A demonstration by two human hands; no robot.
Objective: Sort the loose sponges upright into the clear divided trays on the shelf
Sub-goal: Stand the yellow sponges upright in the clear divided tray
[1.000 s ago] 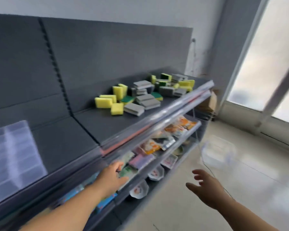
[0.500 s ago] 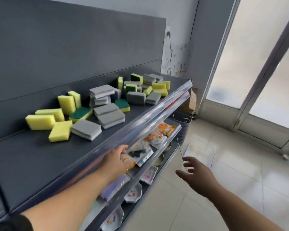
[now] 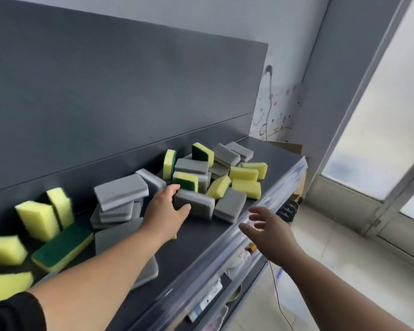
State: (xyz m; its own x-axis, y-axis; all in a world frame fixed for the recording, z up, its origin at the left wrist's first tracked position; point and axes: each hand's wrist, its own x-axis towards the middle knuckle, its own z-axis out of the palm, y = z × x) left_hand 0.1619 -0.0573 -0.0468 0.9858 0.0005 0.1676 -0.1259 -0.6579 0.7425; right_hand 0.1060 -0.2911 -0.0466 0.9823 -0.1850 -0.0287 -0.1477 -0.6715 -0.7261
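Clasping the left end of a grey sponge (image 3: 196,204) with the left grip (image 3: 169,210), thumb pressing on the near side and fingers (image 3: 175,187) curling over the far side. Resting that sponge flat on the shelf (image 3: 201,246), darker face looking up, with the long axis pointing away from the left grip to the right, roughly along the shelf's front edge.

Holding the right grip (image 3: 271,231) released, fingers spread and grasping nothing. Hovering it above the clear rail (image 3: 208,275) at the shelf front, right of the left grip and nearer the camera.

Crowding just beyond and right of the left grip, a pile (image 3: 244,174) of grey and yellow sponges, some lying flat, some leaning, and pointing every way. Touching the held sponge at its right end, another grey one.

Sitting just left of the left grip, a stack (image 3: 120,192) of grey sponges, long axes running left to right. Further left, standing on end and blurring, yellow sponges (image 3: 41,218). Lying flat beside them, green face up, a green sponge (image 3: 62,244), long axis slanting away toward the left grip.
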